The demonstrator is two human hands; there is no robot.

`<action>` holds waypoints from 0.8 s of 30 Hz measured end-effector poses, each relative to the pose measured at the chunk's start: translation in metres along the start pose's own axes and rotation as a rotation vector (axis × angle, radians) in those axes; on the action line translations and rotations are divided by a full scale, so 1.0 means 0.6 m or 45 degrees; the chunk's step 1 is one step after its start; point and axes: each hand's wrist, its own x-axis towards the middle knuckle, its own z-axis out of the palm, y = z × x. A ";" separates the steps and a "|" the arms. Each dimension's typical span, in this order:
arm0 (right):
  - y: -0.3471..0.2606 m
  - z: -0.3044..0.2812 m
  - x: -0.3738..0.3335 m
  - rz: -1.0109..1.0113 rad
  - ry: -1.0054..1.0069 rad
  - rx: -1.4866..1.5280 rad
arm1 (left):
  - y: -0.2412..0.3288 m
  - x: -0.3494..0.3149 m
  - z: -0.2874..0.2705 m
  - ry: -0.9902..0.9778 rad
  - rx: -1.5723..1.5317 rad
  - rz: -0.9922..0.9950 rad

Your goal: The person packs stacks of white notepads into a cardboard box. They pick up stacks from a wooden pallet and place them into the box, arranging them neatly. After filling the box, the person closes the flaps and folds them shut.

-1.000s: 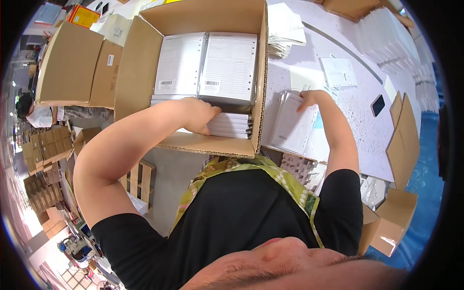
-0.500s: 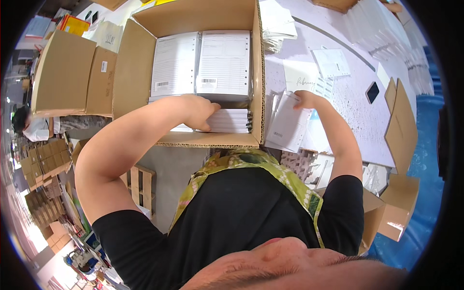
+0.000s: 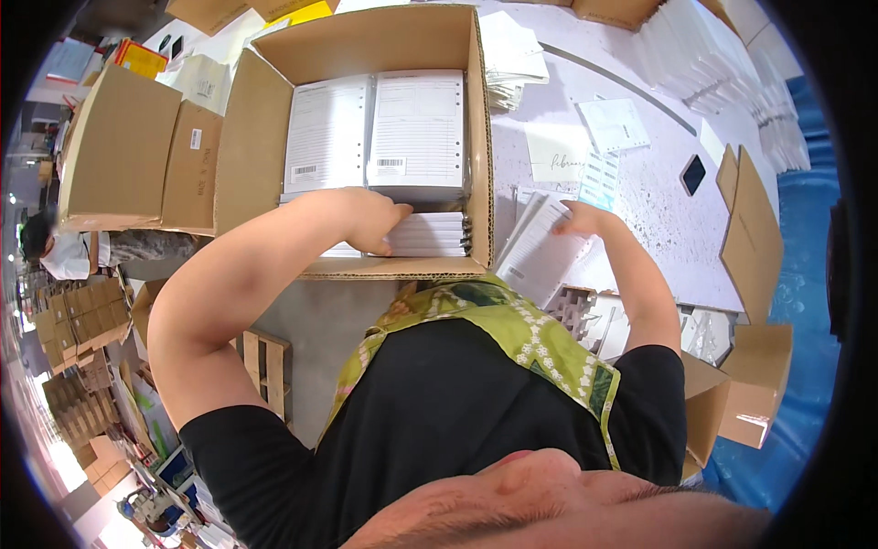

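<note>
An open cardboard box [image 3: 393, 268] stands before me, holding two flat stacks of lined, hole-punched paper packs [image 3: 416, 128] with barcode labels. A nearer row of paper packs [image 3: 434, 234] shows its white edges. My left hand [image 3: 370, 221] reaches over the box's near side, bent round these packs with thumb and fingers against their edges; some fingers are hidden. Right of the box, my right hand [image 3: 585, 220] pinches several thin white paper packs [image 3: 540, 252] by one side. They lean tilted over the table's near edge, slightly fanned, apart from the box wall.
On the white table [image 3: 658, 215] lie a printed card [image 3: 554, 151], a clear-wrapped pack [image 3: 615, 124], a phone [image 3: 693, 175] and a paper pile [image 3: 512, 59]. Tall white stacks [image 3: 704, 55] rise at far right. Closed cardboard boxes [image 3: 137, 151] stand left; a wooden pallet [image 3: 265, 361] lies below.
My right hand has tilted its paper packs more steeply and their tops have come apart a little. My left hand stays on the packs in the box. The whole view has shifted slightly.
</note>
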 end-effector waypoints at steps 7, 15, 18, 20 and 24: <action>-0.095 -0.065 -0.179 -0.041 0.150 0.007 | -0.023 -0.004 0.020 0.027 0.021 0.040; -0.148 -0.284 -0.554 -0.384 1.300 0.544 | -0.025 -0.029 0.009 -0.081 0.226 0.067; -0.256 -0.278 -0.510 -0.504 1.477 0.721 | -0.022 -0.027 0.023 -0.030 0.270 0.072; -0.382 -0.247 -0.422 -0.582 1.316 0.675 | -0.019 -0.034 0.036 -0.036 0.250 0.023; -0.584 -0.172 -0.301 -0.747 0.914 0.350 | -0.033 -0.036 0.051 0.006 0.189 0.089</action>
